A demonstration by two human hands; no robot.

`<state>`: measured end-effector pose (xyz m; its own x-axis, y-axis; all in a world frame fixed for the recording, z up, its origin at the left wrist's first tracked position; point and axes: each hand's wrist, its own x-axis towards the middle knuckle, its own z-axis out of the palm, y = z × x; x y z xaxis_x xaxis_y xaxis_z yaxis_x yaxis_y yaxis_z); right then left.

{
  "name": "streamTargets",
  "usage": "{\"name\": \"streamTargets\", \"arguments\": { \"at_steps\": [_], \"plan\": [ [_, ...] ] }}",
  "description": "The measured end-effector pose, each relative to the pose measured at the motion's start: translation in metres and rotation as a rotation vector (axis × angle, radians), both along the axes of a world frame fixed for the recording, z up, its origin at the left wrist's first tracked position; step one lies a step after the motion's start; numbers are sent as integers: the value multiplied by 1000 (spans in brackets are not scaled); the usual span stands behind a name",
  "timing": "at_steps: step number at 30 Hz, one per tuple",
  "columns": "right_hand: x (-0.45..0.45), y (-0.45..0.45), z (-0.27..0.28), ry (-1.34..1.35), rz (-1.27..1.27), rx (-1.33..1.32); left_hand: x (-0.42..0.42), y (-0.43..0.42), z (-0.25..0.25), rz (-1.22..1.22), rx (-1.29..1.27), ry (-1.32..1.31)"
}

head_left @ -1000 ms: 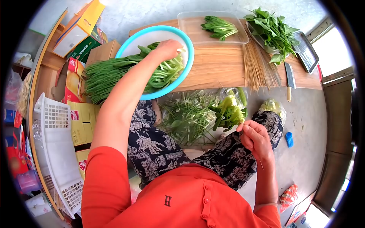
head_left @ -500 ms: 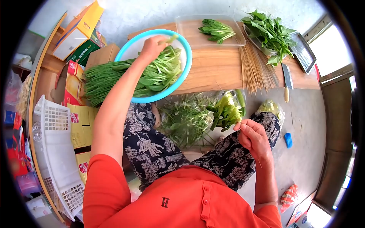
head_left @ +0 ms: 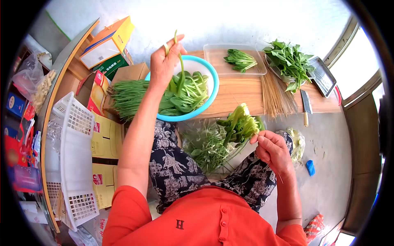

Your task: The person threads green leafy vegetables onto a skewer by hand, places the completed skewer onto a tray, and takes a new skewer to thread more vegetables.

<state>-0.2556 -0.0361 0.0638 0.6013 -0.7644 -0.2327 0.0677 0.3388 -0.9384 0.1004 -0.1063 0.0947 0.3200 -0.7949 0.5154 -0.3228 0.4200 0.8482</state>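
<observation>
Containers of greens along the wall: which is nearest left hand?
The round white basin with the blue rim: left hand overlaps it in view. The clear rectangular plastic tray and bowl heaped with leaves are farther right.

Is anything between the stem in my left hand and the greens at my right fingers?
Nothing visible stands between the stem and those greens; the bowl's rim and the table edge seem to lie lower.

A wooden surface carries a blue-rimmed basin at its left end, a clear tray, a spread of thin sticks reaching over the near edge, a bowl and a dark tray. A knife lies with its handle past the edge. On the grey floor lies a small blue object.
</observation>
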Motion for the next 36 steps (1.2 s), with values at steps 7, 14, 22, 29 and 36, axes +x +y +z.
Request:
{"name": "streamTargets", "arguments": {
  "at_steps": [7,14,22,29,36],
  "plan": [
    [15,13,43,10,11,-162,-47,57,-6,-274,88,345],
    [34,26,59,60,52,-217,-75,80,-7,-157,149,189],
    [41,33,58,49,94,-241,-78,90,-8,-17,101,48],
    [44,35,56,59,100,-224,-78,92,-5,-32,128,69],
    [45,32,53,45,110,-216,-78,92,-5,-26,116,68]
  ]
}}
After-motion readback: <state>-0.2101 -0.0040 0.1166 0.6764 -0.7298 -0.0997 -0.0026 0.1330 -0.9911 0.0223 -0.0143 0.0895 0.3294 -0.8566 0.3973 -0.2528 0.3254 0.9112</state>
